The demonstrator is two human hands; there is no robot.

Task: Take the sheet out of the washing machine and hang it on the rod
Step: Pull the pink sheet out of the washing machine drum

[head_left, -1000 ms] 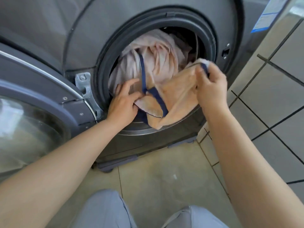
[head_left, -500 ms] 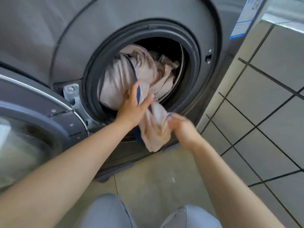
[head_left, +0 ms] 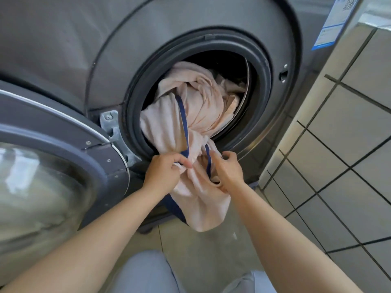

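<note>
A pale pink sheet (head_left: 196, 106) with a dark blue edging band spills out of the round drum opening of a grey washing machine (head_left: 273, 85). Part of it is bunched inside the drum and a fold hangs down below the rubber seal toward the floor. My left hand (head_left: 164, 172) is shut on the sheet at the blue band, just below the opening. My right hand (head_left: 227, 170) grips the sheet right beside it, fingers around the blue edge. No rod is in view.
The machine's round glass door (head_left: 48, 187) stands swung open at the left, close to my left forearm. A tiled wall (head_left: 342, 144) rises on the right. Beige floor tiles (head_left: 203, 250) lie below, with my grey-trousered knees at the bottom edge.
Both hands have moved down and outward from the drum, dragging more sheet over the seal. A longer fold now hangs below the opening, and my right hand has closed in next to the left.
</note>
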